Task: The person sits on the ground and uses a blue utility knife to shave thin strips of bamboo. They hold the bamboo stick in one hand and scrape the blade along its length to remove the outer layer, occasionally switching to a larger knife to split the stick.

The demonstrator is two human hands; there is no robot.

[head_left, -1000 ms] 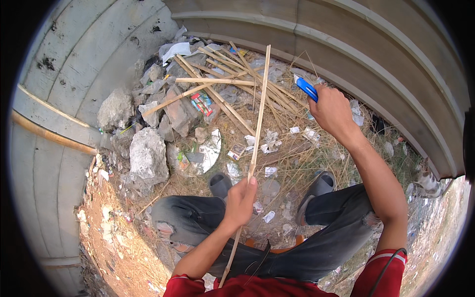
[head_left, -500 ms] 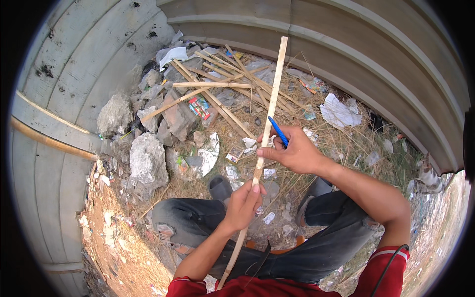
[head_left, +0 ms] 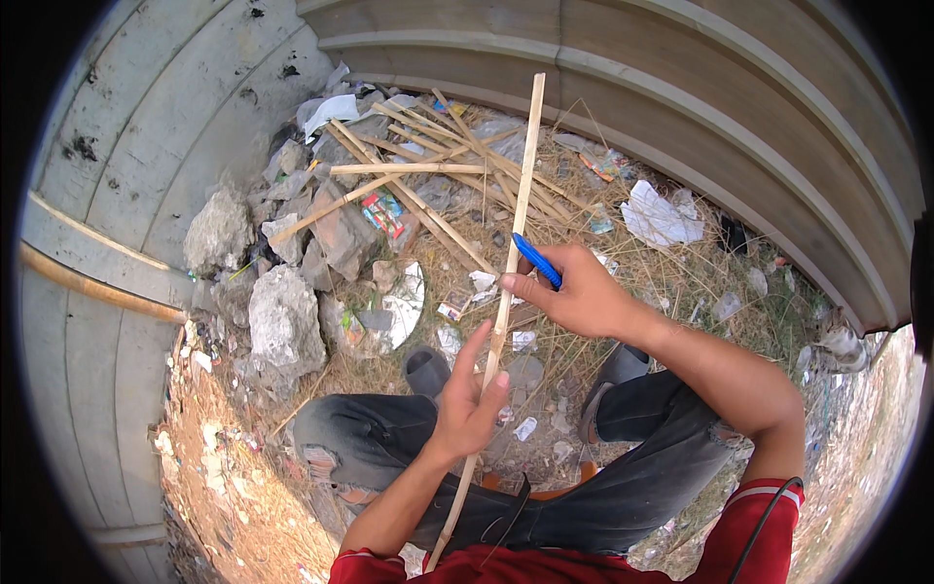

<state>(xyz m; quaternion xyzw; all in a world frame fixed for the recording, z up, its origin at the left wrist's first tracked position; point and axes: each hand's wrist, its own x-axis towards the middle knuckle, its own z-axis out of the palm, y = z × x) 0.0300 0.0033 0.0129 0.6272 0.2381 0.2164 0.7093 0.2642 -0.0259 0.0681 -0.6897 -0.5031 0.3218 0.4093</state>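
A long, pale bamboo strip (head_left: 522, 185) stands slanted in front of me, its lower end reaching my lap. My right hand (head_left: 579, 289) is closed round a blue ribbed utility knife (head_left: 538, 261), with its thumb against the strip; the blade cannot be made out. Lower down, my left hand (head_left: 467, 409) is open beside the strip, index finger and thumb spread apart. The strip runs along its thumb side, and whether the palm touches it is hidden.
More bamboo strips (head_left: 438, 201) lie in a crossed pile on the littered ground ahead. Rough stones (head_left: 287, 319) and rubble sit to the left. Metal sheet walls (head_left: 671, 83) close off the back and left. My knees and sandals (head_left: 424, 372) frame the near ground.
My left hand has loosened from the strip, its fingers opening out. The right hand keeps the knife at the strip, and the knife has tilted slightly. The strip's top appears slightly further left.
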